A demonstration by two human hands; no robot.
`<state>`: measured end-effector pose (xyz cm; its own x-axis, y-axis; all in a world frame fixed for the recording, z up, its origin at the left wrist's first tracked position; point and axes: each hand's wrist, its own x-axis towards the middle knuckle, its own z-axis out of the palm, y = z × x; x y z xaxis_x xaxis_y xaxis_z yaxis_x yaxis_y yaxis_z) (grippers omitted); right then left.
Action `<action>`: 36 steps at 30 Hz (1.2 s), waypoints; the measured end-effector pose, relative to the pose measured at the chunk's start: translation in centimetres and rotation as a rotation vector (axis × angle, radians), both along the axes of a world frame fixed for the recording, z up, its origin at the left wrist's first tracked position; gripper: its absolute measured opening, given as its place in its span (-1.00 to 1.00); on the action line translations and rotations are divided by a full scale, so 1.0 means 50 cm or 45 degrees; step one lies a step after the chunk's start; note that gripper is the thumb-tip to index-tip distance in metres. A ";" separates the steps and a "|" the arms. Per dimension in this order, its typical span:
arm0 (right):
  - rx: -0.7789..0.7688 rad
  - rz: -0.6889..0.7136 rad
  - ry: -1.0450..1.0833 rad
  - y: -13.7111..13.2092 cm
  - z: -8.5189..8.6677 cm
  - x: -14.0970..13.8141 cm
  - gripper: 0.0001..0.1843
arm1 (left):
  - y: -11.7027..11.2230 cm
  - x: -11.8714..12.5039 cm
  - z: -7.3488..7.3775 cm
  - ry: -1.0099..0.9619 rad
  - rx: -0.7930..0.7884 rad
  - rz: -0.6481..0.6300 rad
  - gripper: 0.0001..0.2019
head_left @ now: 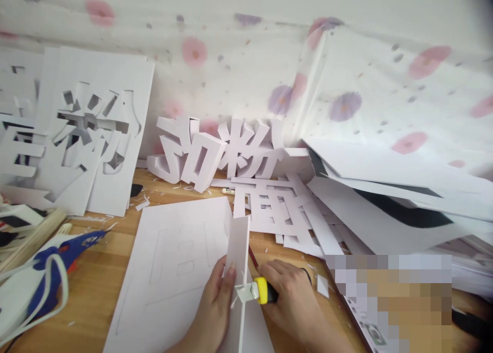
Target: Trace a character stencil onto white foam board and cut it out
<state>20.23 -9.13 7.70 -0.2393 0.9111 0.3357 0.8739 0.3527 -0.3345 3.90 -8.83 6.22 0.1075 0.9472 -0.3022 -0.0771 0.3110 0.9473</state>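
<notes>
Right hand: the right hand (290, 294) curls its fingers round the handle of a yellow-and-black cutter (262, 290).
Blade: it meets the edge of the white strip (239, 245), where thin slivers (234, 302) curl away.
Left hand: the left hand (217, 299) grips the strip with bent fingers, thumb flat on its face.
Strip: set on edge between the two hands, above the pencilled sheet (165, 291).
Sheet: lies on the wooden tabletop (100, 286), bearing drawn outlines.
Left side: a blue glue gun (77, 249) with a white cord; behind it, upright panels (111, 196) pierced with character shapes.
Behind: cut-out white characters (239, 146) stand before a flowered covering (246, 65).
Right side: a flat lattice-like cutout (252, 222) lies near stacked white sheets (339, 204).
</notes>
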 end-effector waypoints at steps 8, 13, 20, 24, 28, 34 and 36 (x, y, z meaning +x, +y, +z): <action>-0.017 0.077 0.045 -0.004 0.003 -0.002 -0.81 | 0.002 0.006 -0.024 0.043 -0.046 -0.003 -0.38; -0.039 0.067 0.051 -0.008 0.005 -0.009 -0.81 | 0.002 0.004 -0.018 0.009 -0.024 0.053 -0.42; -0.070 0.105 0.034 -0.006 0.007 -0.003 -0.80 | -0.002 0.005 -0.037 -0.050 -0.005 0.026 -0.39; -0.072 0.093 0.035 -0.008 0.011 -0.008 -0.80 | -0.002 0.003 -0.039 -0.063 -0.045 0.062 -0.41; -0.027 0.044 0.021 0.000 0.005 0.002 -0.84 | -0.002 -0.001 -0.023 0.001 -0.080 0.054 -0.41; -0.015 -0.045 -0.028 0.010 0.000 0.024 -0.87 | -0.003 0.003 -0.008 0.048 -0.062 0.020 -0.39; -0.039 -0.061 -0.014 0.008 0.002 0.028 -0.87 | -0.003 0.004 -0.003 0.075 -0.045 -0.015 -0.37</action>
